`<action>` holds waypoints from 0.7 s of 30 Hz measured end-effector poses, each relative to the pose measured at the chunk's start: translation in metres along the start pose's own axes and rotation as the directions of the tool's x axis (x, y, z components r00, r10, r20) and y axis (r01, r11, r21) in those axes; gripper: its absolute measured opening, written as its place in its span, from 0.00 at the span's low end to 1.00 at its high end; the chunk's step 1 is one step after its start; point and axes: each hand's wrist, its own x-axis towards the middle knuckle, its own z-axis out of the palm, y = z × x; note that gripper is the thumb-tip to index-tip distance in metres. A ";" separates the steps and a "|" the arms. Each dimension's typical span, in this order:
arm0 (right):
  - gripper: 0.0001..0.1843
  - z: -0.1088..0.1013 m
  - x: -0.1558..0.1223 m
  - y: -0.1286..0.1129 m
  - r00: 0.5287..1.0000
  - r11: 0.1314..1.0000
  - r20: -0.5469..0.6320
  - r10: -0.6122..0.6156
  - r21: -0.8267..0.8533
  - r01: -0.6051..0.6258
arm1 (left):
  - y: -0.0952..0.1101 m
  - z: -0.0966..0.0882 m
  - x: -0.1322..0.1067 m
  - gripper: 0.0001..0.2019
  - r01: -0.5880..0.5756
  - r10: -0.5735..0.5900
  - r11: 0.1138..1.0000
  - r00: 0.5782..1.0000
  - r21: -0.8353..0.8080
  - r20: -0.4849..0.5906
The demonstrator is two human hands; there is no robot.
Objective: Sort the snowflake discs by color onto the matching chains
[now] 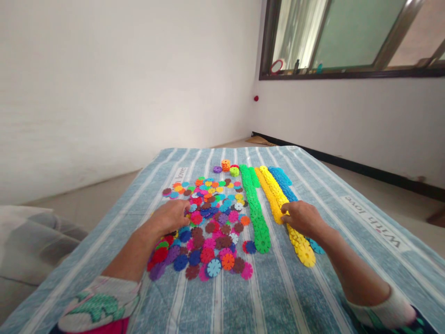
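Observation:
Many plastic notched snowflake discs in mixed colours lie in a loose pile point(208, 241) on the striped cloth. My left hand point(174, 216) is at the pile's left side, fingers bent down among the discs; what they hold, if anything, is hidden. To the right, overlapping discs form a long green row point(255, 208), a yellow row point(274, 185) and a blue row point(283, 183). My right hand point(302, 216) is over the yellow row, thumb and fingers curled together at the lower end of its orange-yellow strip point(269, 195). Any disc between those fingertips is too small to make out.
Beyond the pile stand a short orange stack point(225, 165), a purple disc point(217, 170) and a lime-green stack point(234, 171). The blue-striped cloth point(347, 260) covers the table. White walls and a window point(340, 37) lie behind; a pale draped object point(28, 241) is at left.

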 end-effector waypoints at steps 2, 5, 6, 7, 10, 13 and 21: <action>0.14 -0.003 -0.002 -0.001 0.999 1.000 -0.034 0.022 0.008 -0.022 | 0.000 0.000 -0.001 0.07 0.008 -0.007 1.000 1.000 -0.005 0.007; 0.13 -0.004 -0.005 -0.002 0.997 1.000 -0.080 0.010 0.026 -0.008 | 0.000 0.001 -0.004 0.10 0.001 0.000 1.000 1.000 -0.028 0.015; 0.13 -0.003 -0.006 -0.002 0.996 0.999 -0.092 -0.001 0.038 0.004 | 0.000 0.001 -0.005 0.11 -0.003 0.004 0.999 1.000 -0.037 0.016; 0.13 -0.001 -0.006 -0.001 0.995 0.998 -0.103 -0.012 0.053 0.018 | 0.000 0.002 -0.006 0.11 -0.004 0.004 0.999 1.000 -0.044 0.012; 0.13 0.005 -0.006 0.000 0.989 0.993 -0.141 -0.048 0.101 0.063 | -0.005 0.003 -0.007 0.14 0.014 -0.015 0.999 1.000 -0.052 -0.005; 0.14 0.010 -0.006 0.001 0.980 0.989 -0.185 -0.078 0.111 0.099 | -0.011 0.004 -0.007 0.17 0.037 -0.039 0.998 0.999 -0.053 -0.026; 0.14 0.010 -0.010 -0.007 0.977 0.981 -0.182 -0.111 0.138 0.137 | -0.007 0.005 -0.007 0.04 0.065 -0.064 0.997 0.998 -0.033 0.020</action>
